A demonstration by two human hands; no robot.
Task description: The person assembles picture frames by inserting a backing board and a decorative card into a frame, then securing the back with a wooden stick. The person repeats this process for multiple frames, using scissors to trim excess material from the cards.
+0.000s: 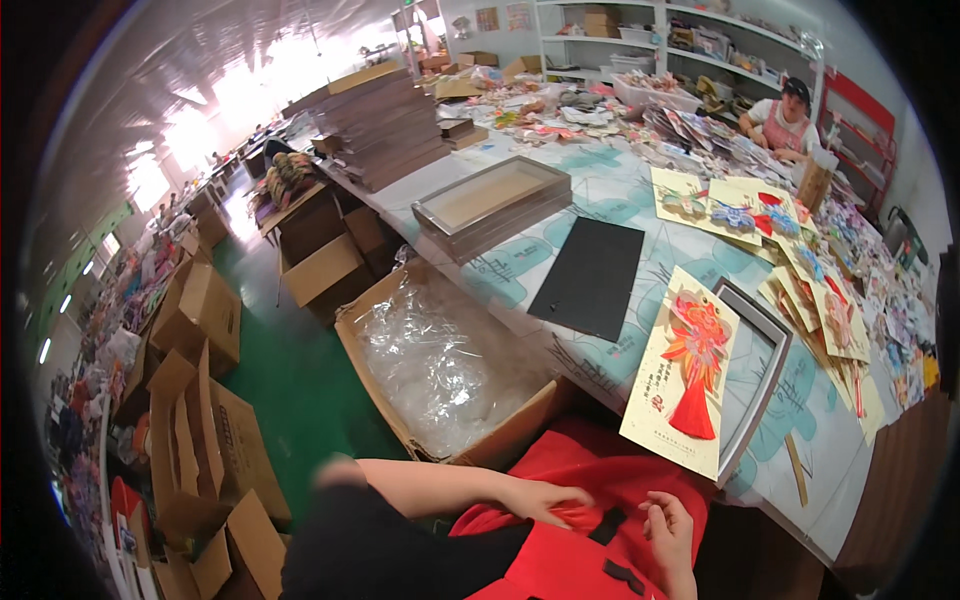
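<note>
My left hand (548,502) is at my lap, its fingers closed on the cloth of the red apron (590,455). Just to its right, my right hand (668,530) is raised over the apron, fingers loosely bent and apart, with nothing seen in them. On the near table edge lies a cream card (655,400) bearing a red and orange paper-cut figure (697,335) and a red tassel (692,412). The card rests partly over a grey frame (765,395). Beyond it, a flat black board (590,278) lies on the table.
Shallow window-topped boxes (492,200) are stacked behind the board, near a tall pile of grey boxes (375,130). More decorated cards (835,315) lie at the right. A carton of clear plastic bags (430,370) stands left of the table. A co-worker (785,125) sits far right.
</note>
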